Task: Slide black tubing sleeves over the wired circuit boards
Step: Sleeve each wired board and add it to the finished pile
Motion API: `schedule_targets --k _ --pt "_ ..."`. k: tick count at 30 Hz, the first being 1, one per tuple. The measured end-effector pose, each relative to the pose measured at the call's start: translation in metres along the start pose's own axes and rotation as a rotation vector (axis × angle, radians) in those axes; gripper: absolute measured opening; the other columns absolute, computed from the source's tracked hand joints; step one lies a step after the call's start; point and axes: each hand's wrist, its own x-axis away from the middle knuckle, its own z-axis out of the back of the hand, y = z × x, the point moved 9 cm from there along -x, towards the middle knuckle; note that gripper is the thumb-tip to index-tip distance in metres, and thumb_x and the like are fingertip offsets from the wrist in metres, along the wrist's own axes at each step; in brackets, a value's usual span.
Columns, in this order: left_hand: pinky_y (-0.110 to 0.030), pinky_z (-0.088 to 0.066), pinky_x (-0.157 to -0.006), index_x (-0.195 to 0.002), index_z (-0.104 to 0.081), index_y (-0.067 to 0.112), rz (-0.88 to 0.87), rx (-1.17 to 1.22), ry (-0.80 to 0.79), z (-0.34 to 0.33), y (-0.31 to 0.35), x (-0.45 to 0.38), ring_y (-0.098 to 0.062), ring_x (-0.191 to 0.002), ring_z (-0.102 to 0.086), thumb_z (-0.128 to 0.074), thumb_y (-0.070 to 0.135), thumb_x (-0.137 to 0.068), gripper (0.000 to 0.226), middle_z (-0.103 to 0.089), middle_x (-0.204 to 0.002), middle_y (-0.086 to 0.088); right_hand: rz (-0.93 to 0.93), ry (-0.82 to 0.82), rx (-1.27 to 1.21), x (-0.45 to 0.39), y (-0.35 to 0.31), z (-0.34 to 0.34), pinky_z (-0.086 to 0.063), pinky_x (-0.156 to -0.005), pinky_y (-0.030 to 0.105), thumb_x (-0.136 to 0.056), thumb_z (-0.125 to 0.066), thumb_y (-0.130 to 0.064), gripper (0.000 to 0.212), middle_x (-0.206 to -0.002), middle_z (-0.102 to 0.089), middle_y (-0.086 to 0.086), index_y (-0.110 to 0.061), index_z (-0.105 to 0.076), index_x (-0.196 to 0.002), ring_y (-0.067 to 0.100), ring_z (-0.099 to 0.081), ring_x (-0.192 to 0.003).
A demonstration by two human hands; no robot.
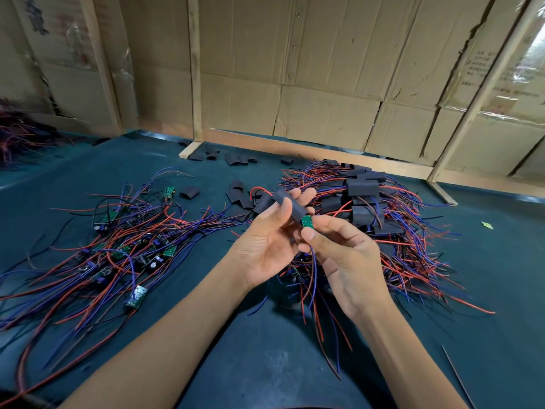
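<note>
My left hand [267, 240] holds a black tubing sleeve [290, 205] between thumb and fingers, above the table's middle. A green circuit board [307, 222] sticks out of the sleeve's lower right end. My right hand [342, 252] pinches that board's end and its wires, with blue and red wires [313, 278] hanging down below it. Red wire emerges from the sleeve's far end.
A heap of bare boards with red, blue and black wires [118, 249] lies at the left. Sleeved boards [365, 199] are piled at the right. Loose black sleeves [236, 159] lie near the back. Cardboard walls with wooden battens [194, 69] close the dark green table [265, 358].
</note>
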Motion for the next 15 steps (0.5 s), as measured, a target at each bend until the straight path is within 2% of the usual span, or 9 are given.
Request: schedule_targets --k 2,4,5,7,8,10,13,15 --pt "-0.032 -0.054 -0.078 -0.113 -0.065 0.02 -0.003 -0.031 0.007 0.0 0.0 0.0 -0.015 -0.105 -0.067 -0.095 0.035 -0.059 0.064 -0.065 -0.133 0.001 -0.005 0.023 -0.016 -0.001 0.0 0.004 -0.061 -0.075 0.029 -0.068 -0.074 0.006 0.025 -0.089 -0.075 0.013 -0.004 -0.08 -0.09 0.024 -0.074 -0.082" --pt "-0.042 -0.044 -0.102 -0.114 -0.064 0.02 -0.006 -0.074 0.006 0.001 0.001 0.0 -0.02 -0.118 -0.063 -0.095 0.035 -0.059 0.065 -0.064 -0.135 -0.002 -0.02 0.052 -0.036 -0.002 0.0 0.008 -0.061 -0.08 0.031 -0.069 -0.073 0.008 0.028 -0.094 -0.074 0.017 0.0 -0.078 -0.095 0.024 -0.073 -0.086" --pt "-0.045 -0.039 -0.107 -0.114 -0.065 0.02 -0.009 -0.084 0.004 0.001 0.001 0.0 -0.022 -0.122 -0.061 -0.094 0.035 -0.06 0.063 -0.064 -0.135 -0.003 -0.03 0.061 -0.04 -0.002 0.001 0.009 -0.061 -0.08 0.031 -0.068 -0.073 0.008 0.029 -0.096 -0.072 0.019 0.002 -0.077 -0.097 0.025 -0.073 -0.088" --pt "-0.045 -0.046 -0.101 -0.112 -0.067 0.019 -0.006 -0.074 -0.009 0.001 0.001 0.0 -0.025 -0.123 -0.061 -0.092 0.033 -0.064 0.057 -0.063 -0.135 -0.006 -0.05 0.065 -0.037 -0.002 0.001 0.009 -0.061 -0.073 0.029 -0.066 -0.075 0.006 0.03 -0.097 -0.072 0.02 0.003 -0.075 -0.096 0.027 -0.074 -0.086" --pt "-0.041 -0.054 -0.089 -0.113 -0.067 0.017 -0.001 -0.058 -0.024 -0.001 0.001 0.0 -0.026 -0.119 -0.063 -0.09 0.031 -0.067 0.053 -0.063 -0.135 -0.008 -0.06 0.069 -0.032 -0.002 0.002 0.009 -0.06 -0.069 0.028 -0.065 -0.076 0.004 0.029 -0.095 -0.072 0.019 0.003 -0.073 -0.094 0.027 -0.074 -0.082" --pt "-0.035 -0.055 -0.071 -0.115 -0.065 0.013 0.003 -0.04 -0.049 -0.003 0.0 0.0 -0.027 -0.111 -0.066 -0.085 0.027 -0.074 0.048 -0.062 -0.135 -0.012 -0.077 0.083 -0.013 -0.002 0.002 0.01 -0.058 -0.059 0.025 -0.066 -0.077 0.0 0.023 -0.086 -0.072 0.015 -0.001 -0.073 -0.088 0.023 -0.074 -0.071" --pt "-0.035 -0.053 -0.066 -0.117 -0.065 0.011 -0.002 -0.082 -0.051 -0.001 -0.001 -0.001 -0.027 -0.103 -0.067 -0.083 0.027 -0.077 0.046 -0.061 -0.135 -0.016 -0.111 0.081 0.022 0.0 0.005 0.011 -0.052 -0.05 0.021 -0.069 -0.078 -0.004 0.012 -0.079 -0.072 0.009 -0.009 -0.079 -0.08 0.017 -0.07 -0.065" --pt "-0.038 -0.054 -0.067 -0.117 -0.068 0.012 -0.015 -0.097 -0.044 0.002 0.001 -0.002 -0.028 -0.105 -0.067 -0.082 0.028 -0.077 0.045 -0.063 -0.132 -0.015 -0.136 0.07 0.016 -0.001 0.007 0.012 -0.049 -0.049 0.021 -0.072 -0.076 -0.003 0.015 -0.081 -0.072 0.009 -0.008 -0.08 -0.086 0.016 -0.069 -0.067"
